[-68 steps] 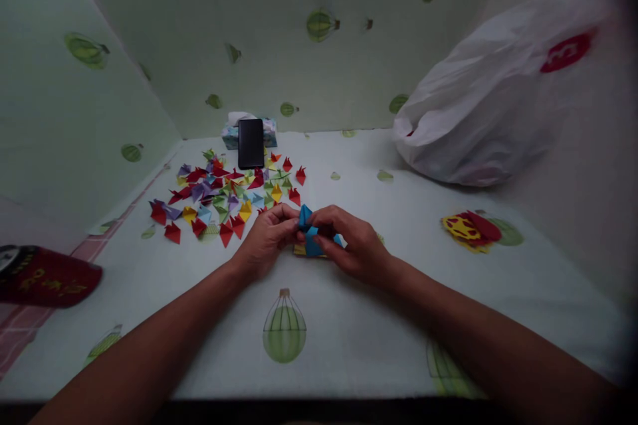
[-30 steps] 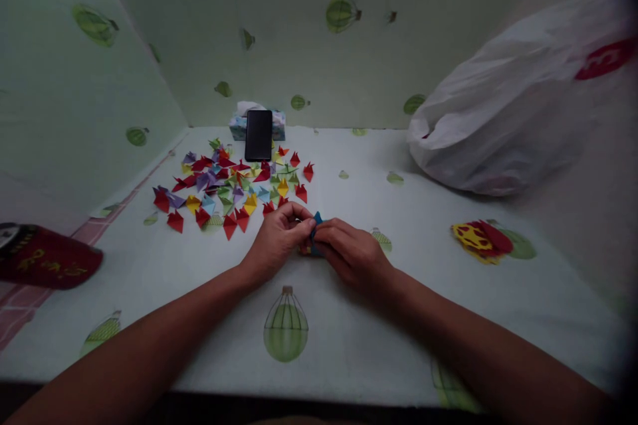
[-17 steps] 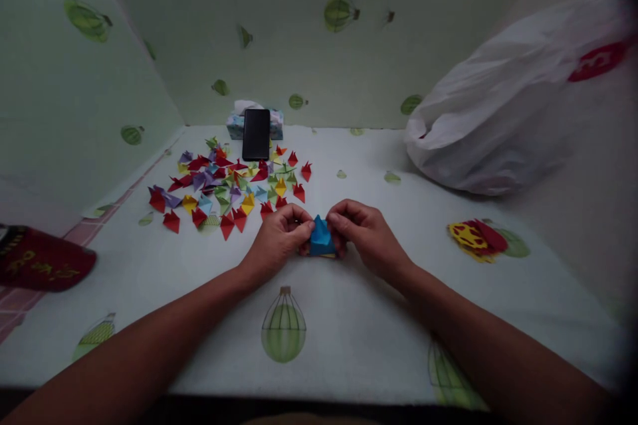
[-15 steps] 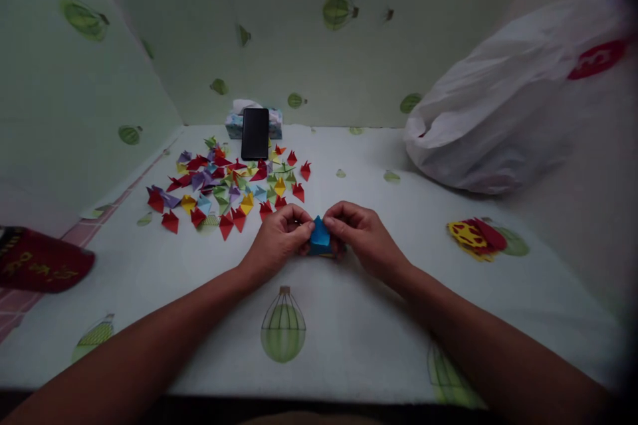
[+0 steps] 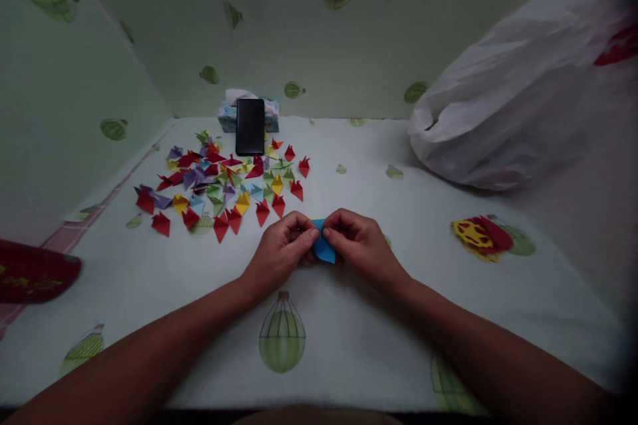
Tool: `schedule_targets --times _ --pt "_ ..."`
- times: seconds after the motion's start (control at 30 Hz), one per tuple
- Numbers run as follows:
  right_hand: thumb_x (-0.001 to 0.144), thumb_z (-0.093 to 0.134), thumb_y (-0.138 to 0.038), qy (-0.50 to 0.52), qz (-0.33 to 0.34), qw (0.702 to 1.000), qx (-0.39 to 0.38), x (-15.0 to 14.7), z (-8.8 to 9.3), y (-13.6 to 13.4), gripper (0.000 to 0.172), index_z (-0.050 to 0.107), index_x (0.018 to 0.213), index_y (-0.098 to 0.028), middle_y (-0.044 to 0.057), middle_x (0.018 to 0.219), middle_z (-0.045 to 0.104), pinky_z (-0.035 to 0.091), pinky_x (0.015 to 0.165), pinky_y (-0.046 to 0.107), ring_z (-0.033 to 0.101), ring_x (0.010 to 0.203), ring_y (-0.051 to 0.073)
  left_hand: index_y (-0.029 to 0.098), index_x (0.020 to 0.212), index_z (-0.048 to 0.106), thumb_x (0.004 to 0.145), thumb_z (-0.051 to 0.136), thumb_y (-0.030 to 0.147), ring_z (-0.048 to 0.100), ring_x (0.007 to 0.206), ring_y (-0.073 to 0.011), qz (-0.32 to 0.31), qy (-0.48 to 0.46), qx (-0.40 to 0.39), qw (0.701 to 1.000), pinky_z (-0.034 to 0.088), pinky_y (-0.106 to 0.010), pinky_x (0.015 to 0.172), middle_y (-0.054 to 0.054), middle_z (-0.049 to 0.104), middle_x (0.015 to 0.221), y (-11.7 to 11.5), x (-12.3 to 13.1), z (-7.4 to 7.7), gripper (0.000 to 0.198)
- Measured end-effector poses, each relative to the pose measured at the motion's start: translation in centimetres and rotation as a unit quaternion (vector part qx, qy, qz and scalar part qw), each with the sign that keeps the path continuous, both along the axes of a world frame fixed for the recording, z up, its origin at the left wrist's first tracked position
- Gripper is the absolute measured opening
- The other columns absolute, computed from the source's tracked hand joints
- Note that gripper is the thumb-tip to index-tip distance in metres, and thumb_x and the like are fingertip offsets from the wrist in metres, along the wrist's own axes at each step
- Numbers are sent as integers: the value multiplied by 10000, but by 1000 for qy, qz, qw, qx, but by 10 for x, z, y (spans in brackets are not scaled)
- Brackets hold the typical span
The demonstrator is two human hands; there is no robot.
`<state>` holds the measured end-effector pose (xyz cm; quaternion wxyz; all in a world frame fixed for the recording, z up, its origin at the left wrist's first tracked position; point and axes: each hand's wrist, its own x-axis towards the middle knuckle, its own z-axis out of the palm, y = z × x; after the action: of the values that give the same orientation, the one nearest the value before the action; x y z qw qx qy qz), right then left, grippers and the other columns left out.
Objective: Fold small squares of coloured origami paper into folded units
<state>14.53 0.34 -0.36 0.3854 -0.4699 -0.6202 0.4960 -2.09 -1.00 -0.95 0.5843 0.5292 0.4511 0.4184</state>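
Between my two hands is a small folded piece of blue paper (image 5: pixel 325 251), pinched near its upper edge with a pointed part hanging down. My left hand (image 5: pixel 288 239) grips its left side between thumb and bent fingers. On the right side, my right hand (image 5: pixel 359 242) pinches it the same way, the two thumbs almost meeting. The fingers behind the paper are partly hidden. Beyond my left hand lie several small folded paper birds (image 5: pixel 234 218) in red, yellow, green, purple and blue.
A black phone (image 5: pixel 250 127) leans against a tissue box (image 5: pixel 228 117) at the back. A white plastic bag (image 5: pixel 478 106) bulges at the back right, with red and yellow cut-out pieces (image 5: pixel 481 238) nearer me. A dark red object (image 5: pixel 37 272) stands at the left edge.
The blue paper has turned in my fingers: its point faced up before and now a pointed part hangs down. The view has shifted slightly.
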Motion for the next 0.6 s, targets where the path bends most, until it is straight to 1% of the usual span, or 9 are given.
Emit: schedule_targets --times 0.13,0.27,0.6 --pt "793 606 -278 22 8 999 -27 0 0 1 125 579 735 -171 -24 612 545 398 477 235 477 521 101 160 832 545 855 638 357 558 551 -89 2 -29 -29 999 457 -205 531 33 582 644 -2 2 3 219" --pt "795 619 -290 49 15 997 -50 -1 1 1 137 582 744 -168 -26 619 548 406 486 236 480 529 100 158 830 547 832 666 328 556 549 -84 9 -35 -40 999 444 -198 518 35 579 664 -2 3 4 208" --pt "800 610 -305 42 22 997 -57 0 0 -1 152 583 767 -159 -14 643 555 395 490 239 480 533 99 156 816 556 881 612 329 551 570 -86 7 -45 -46 998 463 -209 559 34 574 648 -1 2 2 194"
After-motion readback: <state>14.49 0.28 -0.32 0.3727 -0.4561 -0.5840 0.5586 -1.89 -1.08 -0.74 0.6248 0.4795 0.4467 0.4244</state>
